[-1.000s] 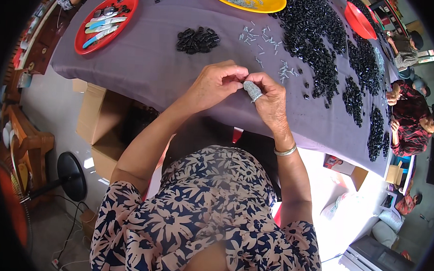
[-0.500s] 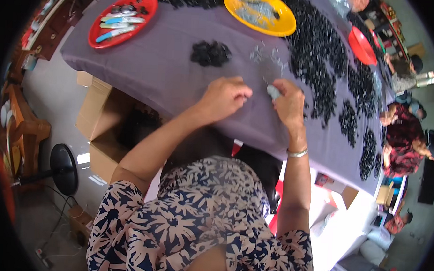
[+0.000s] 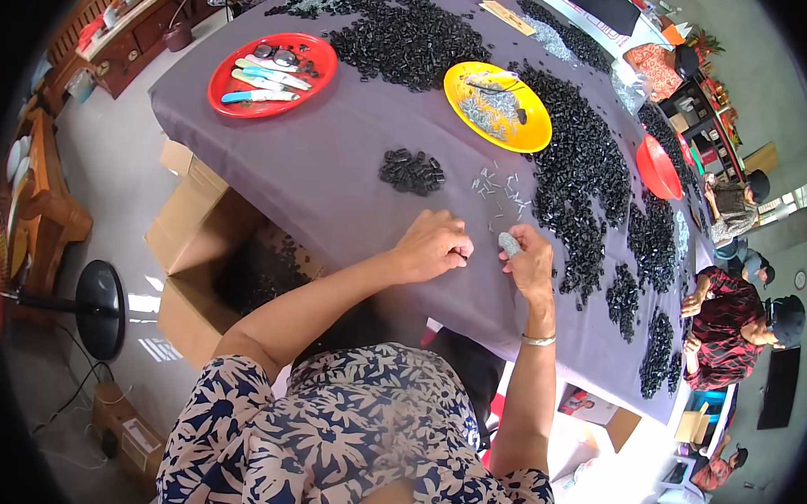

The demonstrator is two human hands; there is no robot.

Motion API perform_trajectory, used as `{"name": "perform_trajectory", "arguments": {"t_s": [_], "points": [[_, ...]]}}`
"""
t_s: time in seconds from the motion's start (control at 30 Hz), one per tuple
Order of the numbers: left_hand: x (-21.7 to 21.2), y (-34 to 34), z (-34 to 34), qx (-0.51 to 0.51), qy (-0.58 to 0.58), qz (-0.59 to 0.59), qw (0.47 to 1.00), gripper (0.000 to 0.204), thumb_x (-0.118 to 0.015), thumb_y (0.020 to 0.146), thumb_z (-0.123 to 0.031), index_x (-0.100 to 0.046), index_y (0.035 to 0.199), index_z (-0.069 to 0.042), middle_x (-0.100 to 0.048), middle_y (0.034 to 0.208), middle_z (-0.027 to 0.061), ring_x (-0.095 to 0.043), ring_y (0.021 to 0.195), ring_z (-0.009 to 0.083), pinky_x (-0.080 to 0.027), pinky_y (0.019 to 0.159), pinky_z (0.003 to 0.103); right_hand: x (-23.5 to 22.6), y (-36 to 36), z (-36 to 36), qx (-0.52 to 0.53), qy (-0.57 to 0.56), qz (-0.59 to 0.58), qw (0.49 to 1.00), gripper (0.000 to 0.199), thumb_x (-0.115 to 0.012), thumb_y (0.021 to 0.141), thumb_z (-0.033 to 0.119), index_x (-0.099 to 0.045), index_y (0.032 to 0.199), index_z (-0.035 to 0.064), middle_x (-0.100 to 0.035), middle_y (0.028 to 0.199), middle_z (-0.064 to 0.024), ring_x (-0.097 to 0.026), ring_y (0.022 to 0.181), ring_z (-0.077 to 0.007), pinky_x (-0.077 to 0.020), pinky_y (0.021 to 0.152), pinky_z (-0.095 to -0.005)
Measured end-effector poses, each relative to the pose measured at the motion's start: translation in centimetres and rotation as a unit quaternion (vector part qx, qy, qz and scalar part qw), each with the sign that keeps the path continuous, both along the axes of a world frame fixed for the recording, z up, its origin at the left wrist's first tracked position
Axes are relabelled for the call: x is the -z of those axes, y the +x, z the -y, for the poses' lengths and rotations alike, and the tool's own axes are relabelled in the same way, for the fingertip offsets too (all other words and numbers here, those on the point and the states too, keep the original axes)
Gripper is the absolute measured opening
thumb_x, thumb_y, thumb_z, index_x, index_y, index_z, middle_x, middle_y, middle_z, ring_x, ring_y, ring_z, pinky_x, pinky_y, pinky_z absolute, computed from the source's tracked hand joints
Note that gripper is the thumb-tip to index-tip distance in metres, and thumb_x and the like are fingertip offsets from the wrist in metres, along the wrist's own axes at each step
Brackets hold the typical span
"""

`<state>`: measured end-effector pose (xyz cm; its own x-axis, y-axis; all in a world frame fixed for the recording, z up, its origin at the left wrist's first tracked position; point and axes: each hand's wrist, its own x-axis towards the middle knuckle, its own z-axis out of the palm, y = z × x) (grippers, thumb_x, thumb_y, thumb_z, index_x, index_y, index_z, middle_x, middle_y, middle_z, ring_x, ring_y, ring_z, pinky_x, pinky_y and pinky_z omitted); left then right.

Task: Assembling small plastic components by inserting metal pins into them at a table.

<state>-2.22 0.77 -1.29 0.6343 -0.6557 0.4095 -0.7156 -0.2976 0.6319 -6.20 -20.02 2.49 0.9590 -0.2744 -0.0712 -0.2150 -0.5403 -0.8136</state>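
My left hand (image 3: 434,246) is closed just above the purple-grey tablecloth (image 3: 333,204), its fingertips pinched. A dark speck shows at the tips, too small to name. To its right, my right hand (image 3: 532,268) grips a grey, speckled, rounded lump (image 3: 509,245) between thumb and fingers. A silver bangle is on that wrist. Beyond the right hand lie loose thin, clear slivers (image 3: 505,192). A small heap of short black pieces (image 3: 411,171) sits farther off, beyond the left hand.
A red plate (image 3: 288,103) with blue-and-white and green-handled knives stands far left. A yellow plate (image 3: 539,132) holds clear slivers. Large spreads of black pieces (image 3: 577,187) cover the far and right side, near a red bowl (image 3: 659,169). Open cardboard boxes (image 3: 193,216) stand below left. Other people sit around the table.
The view has shifted, so the table and plates appear lower and more of the far side shows. Both hands keep about the same place over the cloth, the right still gripping the grey lump.
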Motion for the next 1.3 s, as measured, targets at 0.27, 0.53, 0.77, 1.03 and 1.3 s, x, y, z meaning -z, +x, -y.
{"name": "perform_trajectory", "arguments": {"t_s": [0.27, 0.53, 0.77, 1.03, 1.3], "points": [[0.6, 2.4, -0.8, 0.053, -0.036, 0.018, 0.998, 0.012, -0.071, 0.075, -0.016, -0.068, 0.086, -0.013, -0.061, 0.084, 0.0026, -0.056, 0.089, 0.0256, -0.042, 0.078, 0.039, 0.4, -1.1, -0.5, -0.073, 0.028, 0.143, 0.987, 0.008, -0.065, 0.088, 0.001, -0.064, 0.096, 0.0024, -0.058, 0.075, 0.0054, -0.051, 0.066, -0.0031, -0.0439, 0.060, -0.0203], [0.2, 1.8, -0.6, 0.035, -0.024, -0.029, 0.999, 0.009, -0.073, 0.076, -0.015, -0.069, 0.083, -0.013, -0.060, 0.083, -0.0010, -0.056, 0.089, 0.0202, -0.039, 0.084, 0.038, 1.9, -1.1, -0.9, -0.082, -0.003, 0.155, 0.985, 0.008, -0.062, 0.089, -0.002, -0.064, 0.096, 0.0029, -0.059, 0.084, 0.0035, -0.052, 0.073, -0.0030, -0.0435, 0.062, -0.0194], [-0.2, 1.0, -1.0, 0.033, -0.021, -0.049, 0.998, 0.009, -0.072, 0.076, -0.016, -0.068, 0.083, -0.011, -0.059, 0.084, -0.0005, -0.055, 0.091, 0.0198, -0.038, 0.087, 0.037, -0.3, -3.1, 0.9, 0.017, 0.175, 0.144, 0.974, 0.007, -0.061, 0.091, 0.000, -0.064, 0.096, 0.0025, -0.060, 0.079, 0.0002, -0.052, 0.062, -0.0054, -0.0414, 0.054, -0.0191], [-0.3, 1.5, -1.1, 0.041, -0.010, -0.054, 0.998, 0.009, -0.070, 0.078, -0.017, -0.068, 0.082, -0.010, -0.061, 0.087, 0.0005, -0.056, 0.092, 0.0193, -0.038, 0.088, 0.036, -1.8, -3.4, 5.1, 0.070, 0.088, 0.063, 0.992, 0.010, -0.065, 0.090, 0.008, -0.067, 0.097, 0.0017, -0.063, 0.077, -0.0005, -0.050, 0.061, -0.0040, -0.0388, 0.052, -0.0187], [-0.4, 1.5, -1.1, 0.039, -0.010, -0.052, 0.998, 0.009, -0.070, 0.079, -0.013, -0.068, 0.086, -0.008, -0.059, 0.085, 0.0004, -0.056, 0.089, 0.0184, -0.039, 0.090, 0.036, -0.9, -0.7, 2.9, -0.078, -0.014, 0.076, 0.994, 0.016, -0.065, 0.086, 0.000, -0.068, 0.102, 0.0001, -0.066, 0.085, 0.0001, -0.057, 0.073, -0.0058, -0.0431, 0.059, -0.0209]]}}
